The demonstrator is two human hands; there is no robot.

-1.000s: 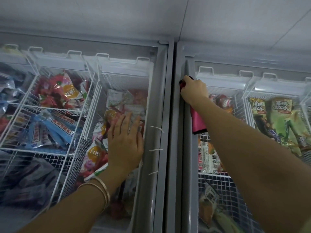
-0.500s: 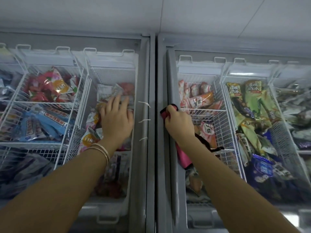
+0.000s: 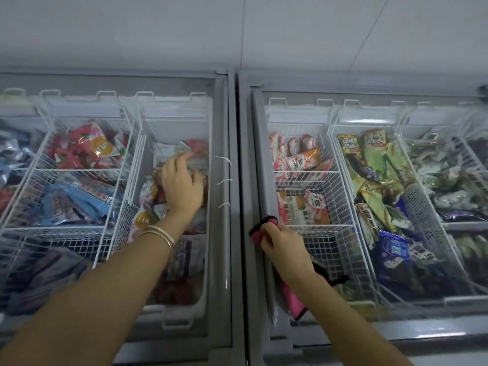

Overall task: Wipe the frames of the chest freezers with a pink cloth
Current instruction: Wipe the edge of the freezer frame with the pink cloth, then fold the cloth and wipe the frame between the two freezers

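Gripping a bunched pink cloth w/ black trim (image 3: 264, 229), right hand (image 3: 284, 245) presses it on right chest freezer's grey frame (image 3: 261, 165), 5 o'clock of centre. Left hand (image 3: 182, 186) open, flat on left freezer's glass lid (image 3: 184, 313), 9 o'clock.

Above the freezers you see a pale wall (image 3: 158, 33) filling the top of the view, plain and matte. On the wall, a thin vertical seam (image 3: 241, 30) runs down to the gap between the cabinets, and right of that seam a second seam (image 3: 369, 30) slants across. The light on the wall is dim, cool and even.
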